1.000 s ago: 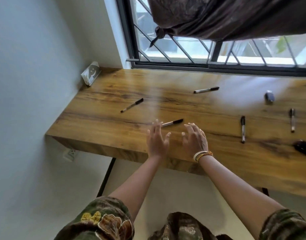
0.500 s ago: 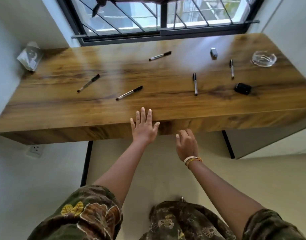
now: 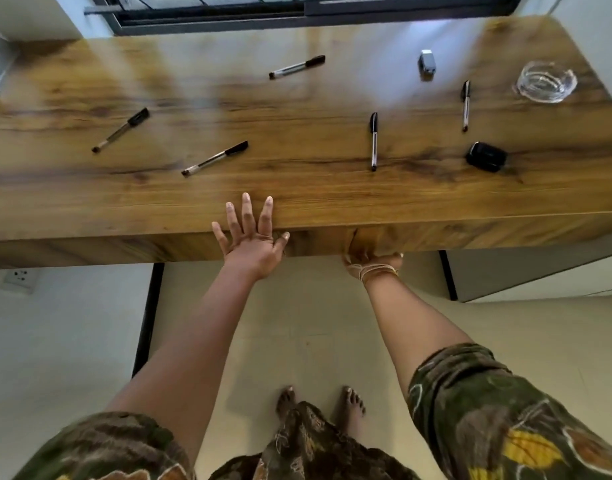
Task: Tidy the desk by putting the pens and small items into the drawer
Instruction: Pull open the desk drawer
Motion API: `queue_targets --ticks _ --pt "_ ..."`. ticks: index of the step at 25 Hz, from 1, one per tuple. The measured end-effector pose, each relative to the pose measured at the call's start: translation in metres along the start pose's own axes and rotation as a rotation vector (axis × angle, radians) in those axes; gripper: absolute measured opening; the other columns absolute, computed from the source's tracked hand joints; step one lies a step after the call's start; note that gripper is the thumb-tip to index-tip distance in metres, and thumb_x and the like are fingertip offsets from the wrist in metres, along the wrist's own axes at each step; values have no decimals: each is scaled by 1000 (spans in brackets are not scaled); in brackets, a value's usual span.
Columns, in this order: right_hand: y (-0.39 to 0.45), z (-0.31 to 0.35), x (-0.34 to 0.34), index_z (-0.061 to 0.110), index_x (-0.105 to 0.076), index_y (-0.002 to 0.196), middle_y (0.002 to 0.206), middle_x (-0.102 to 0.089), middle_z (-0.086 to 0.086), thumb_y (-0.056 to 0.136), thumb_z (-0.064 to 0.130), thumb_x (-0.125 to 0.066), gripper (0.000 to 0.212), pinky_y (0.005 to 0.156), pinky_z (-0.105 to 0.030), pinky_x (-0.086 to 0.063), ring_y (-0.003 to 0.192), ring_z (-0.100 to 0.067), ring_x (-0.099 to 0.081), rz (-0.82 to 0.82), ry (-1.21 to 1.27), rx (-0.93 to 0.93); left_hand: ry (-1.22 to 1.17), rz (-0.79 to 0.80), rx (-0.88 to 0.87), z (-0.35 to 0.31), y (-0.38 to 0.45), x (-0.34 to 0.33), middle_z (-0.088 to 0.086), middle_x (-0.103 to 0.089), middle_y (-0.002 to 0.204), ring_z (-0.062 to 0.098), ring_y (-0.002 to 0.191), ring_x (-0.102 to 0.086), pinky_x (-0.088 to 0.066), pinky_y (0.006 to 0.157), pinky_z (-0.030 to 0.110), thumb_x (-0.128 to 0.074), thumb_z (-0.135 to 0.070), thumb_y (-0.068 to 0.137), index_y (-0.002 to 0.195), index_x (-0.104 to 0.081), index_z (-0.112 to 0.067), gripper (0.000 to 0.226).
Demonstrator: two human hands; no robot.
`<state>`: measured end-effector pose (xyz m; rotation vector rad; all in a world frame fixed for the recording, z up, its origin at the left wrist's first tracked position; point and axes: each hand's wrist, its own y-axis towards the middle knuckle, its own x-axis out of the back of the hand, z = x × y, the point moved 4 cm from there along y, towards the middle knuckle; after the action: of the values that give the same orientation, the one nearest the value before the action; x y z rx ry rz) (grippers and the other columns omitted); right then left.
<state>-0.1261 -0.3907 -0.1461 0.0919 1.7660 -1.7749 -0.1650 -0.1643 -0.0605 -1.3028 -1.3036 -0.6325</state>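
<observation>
The left hand point(image 3: 250, 244) lies flat with fingers spread on the table point(image 3: 315, 199) near edge, the right hand point(image 3: 372, 261) reaches under it, fingers hidden, while five pens point(image 3: 214, 158) lie scattered farther back.

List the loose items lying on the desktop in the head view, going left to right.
Pen with its cap up-right → pen nearest the left hand → far pen by the window → upright middle pen → small grey item → right-hand pen → black case → glass ashtray.
</observation>
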Motion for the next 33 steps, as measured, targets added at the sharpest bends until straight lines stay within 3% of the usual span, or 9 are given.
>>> queue_targets --ticks 2,16,19,22,24,26,29,31,33 --pt "8 5 -5 25 -52 133 130 -54 -4 82 73 -31 73 80 -49 -48 124 -28 -51 -5 56 6 0 6 5 1 0 0 -6 39 152 26 138 38 24 107 56 -26 -67 90 142 24 -47 74" --pt "-4 -3 46 15 -52 133 134 -55 -10 75 80 -40 88 97 -47 -46 119 -28 -54 59 37 -19 -39 22 -28 1 -1 4 -5 34 154 25 140 36 23 108 56 -28 -62 92 144 18 -48 70" --pt "-18 -3 71 17 -43 142 143 -47 -6 78 81 -31 91 107 -50 -37 133 -28 -44 -15 -27 -27 -9 72 -24 -1 -2 10 -3 38 153 27 140 36 22 109 57 -28 -62 93 144 20 -46 72" --pt "-42 12 77 19 -46 139 143 -47 -6 89 64 -27 70 110 -50 -32 133 -30 -43 -131 -169 7 35 171 8 -6 -6 19 -1 41 151 28 139 37 20 109 58 -32 -60 94 145 24 -43 78" --pt "-65 27 78 14 -55 123 133 -56 -9 97 41 -31 45 101 -47 -40 117 -31 -54 -287 -413 258 28 54 -14 -17 -18 25 6 25 159 30 146 22 11 113 58 -43 -49 95 151 12 -33 80" --pt "-92 45 78 9 -57 108 114 -60 -9 94 22 -41 24 86 -42 -50 101 -29 -60 -514 -727 801 -52 -216 -191 -42 -44 22 14 -13 160 30 148 -10 -12 119 54 -51 -29 93 151 -21 -15 67" --pt "-131 47 52 15 -57 96 99 -54 -2 84 17 -48 14 80 -33 -48 94 -20 -55 -383 -1319 1674 -110 -260 -416 -87 -85 -10 14 -31 155 26 144 -28 -28 116 46 -50 -21 94 140 -44 -9 48" --pt "-130 37 40 17 -57 111 115 -56 -6 89 28 -47 26 89 -36 -45 105 -21 -54 -206 -1798 1830 -101 -173 -385 -97 -95 -33 8 -28 157 23 146 -24 -16 120 45 -40 -29 99 141 -43 -14 45" --pt "-123 25 37 21 -52 128 133 -53 -8 95 42 -35 43 103 -44 -39 120 -25 -51 -126 -2205 1718 -8 -153 -375 -94 -96 -47 3 -37 153 22 142 -30 -9 120 44 -30 -36 101 141 -41 -20 45"
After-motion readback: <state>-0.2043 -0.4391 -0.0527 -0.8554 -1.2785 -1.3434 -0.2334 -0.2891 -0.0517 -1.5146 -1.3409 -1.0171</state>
